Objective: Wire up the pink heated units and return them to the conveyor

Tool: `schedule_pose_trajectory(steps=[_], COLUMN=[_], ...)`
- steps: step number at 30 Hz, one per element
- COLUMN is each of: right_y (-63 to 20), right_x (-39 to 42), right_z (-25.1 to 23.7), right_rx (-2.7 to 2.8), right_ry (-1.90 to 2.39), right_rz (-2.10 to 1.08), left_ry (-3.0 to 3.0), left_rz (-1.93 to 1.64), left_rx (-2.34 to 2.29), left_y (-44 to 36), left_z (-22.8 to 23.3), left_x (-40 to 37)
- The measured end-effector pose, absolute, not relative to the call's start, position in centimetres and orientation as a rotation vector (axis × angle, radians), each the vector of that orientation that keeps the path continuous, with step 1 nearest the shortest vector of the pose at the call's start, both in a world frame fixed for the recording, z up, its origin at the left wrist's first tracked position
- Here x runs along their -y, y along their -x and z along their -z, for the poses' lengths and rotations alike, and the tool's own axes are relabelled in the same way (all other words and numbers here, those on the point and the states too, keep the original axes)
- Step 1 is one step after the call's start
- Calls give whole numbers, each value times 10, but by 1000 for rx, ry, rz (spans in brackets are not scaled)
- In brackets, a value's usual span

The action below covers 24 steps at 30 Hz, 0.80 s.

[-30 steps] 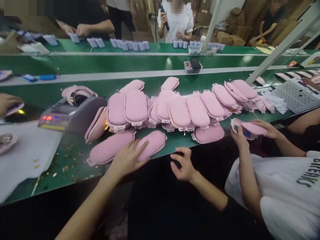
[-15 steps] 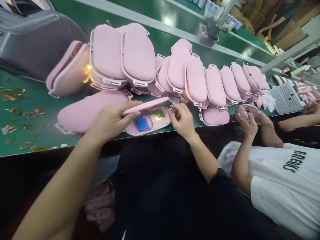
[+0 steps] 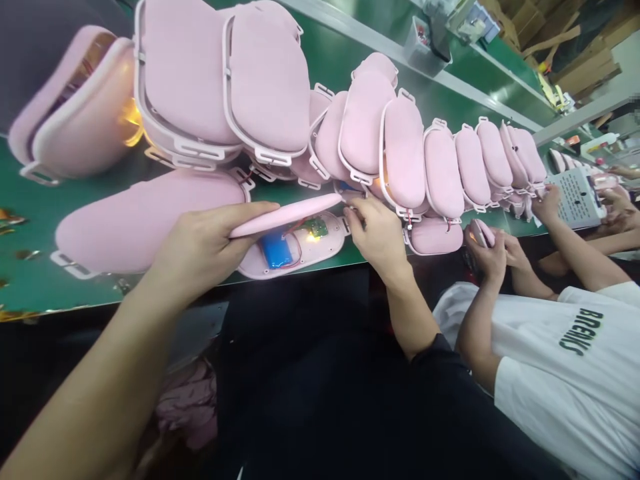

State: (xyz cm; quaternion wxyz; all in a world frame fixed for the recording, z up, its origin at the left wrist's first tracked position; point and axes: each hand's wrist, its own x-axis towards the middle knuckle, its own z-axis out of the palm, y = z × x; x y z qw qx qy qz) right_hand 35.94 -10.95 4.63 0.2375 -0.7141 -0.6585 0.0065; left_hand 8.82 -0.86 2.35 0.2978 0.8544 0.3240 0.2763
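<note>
My left hand holds the pink padded cover of an opened pink case, lifted like a lid. Under it lies the case's base shell at the front edge of the green belt, showing a blue battery and a small green circuit board with a lit yellow light. My right hand grips the right end of that case, fingers pinched at its rim. A closed pink case lies just left of my left hand.
Several closed pink cases overlap in a row across the green conveyor belt. At right a person in a white T-shirt holds another pink case. A white perforated box and a small bin stand farther back.
A second ago my left hand rested on the closed case and my right hand hung off the belt. Since then the case was opened, both hands hold it, and the view moved closer.
</note>
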Motion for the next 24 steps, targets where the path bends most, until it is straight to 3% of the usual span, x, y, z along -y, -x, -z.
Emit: schedule_pose_trajectory(steps=[10, 16, 24], right_y=[-352, -349, -356], right_x=[119, 108, 104], right_z=[-47, -40, -35], right_rx=[2140, 2273, 2423], right_ry=[1495, 1706, 1549], right_rz=[-189, -52, -136], left_ry=[-2277, -2291, -2330], left_rz=[-776, -771, -784], left_rx=[-922, -872, -829], left_y=[-91, -89, -89], left_z=[-24, -27, -27], left_x=[12, 11, 11])
